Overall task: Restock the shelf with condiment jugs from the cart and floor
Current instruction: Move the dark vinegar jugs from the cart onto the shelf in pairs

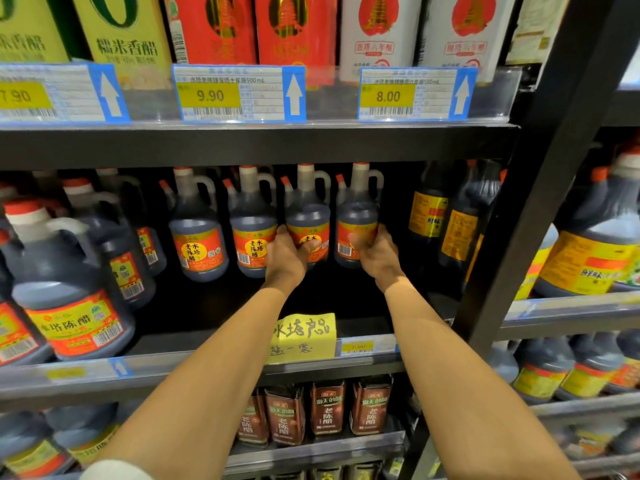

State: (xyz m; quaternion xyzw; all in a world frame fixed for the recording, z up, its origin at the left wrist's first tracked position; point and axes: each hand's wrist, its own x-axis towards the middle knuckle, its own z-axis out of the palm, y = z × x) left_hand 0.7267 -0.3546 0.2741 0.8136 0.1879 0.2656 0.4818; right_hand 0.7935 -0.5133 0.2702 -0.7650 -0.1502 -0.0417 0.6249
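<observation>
left hand (289, 252): gripping the third jug (308, 216) in the centre row, fingers curling around its label
right hand (375, 251): gripping the fourth jug (356, 220), thumb lying across its barcode
jugs: both standing upright on the middle shelf (214, 344), just beside each other
yellow note (304, 336): hanging on the shelf edge below the hands

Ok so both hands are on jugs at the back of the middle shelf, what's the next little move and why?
Probably draw both jugs forward. The left hand grips one red-labelled jug and the right hand grips its neighbour, both set deep in the row, while bare dark shelf lies in front of them up to the yellow handwritten note at the edge.
</observation>
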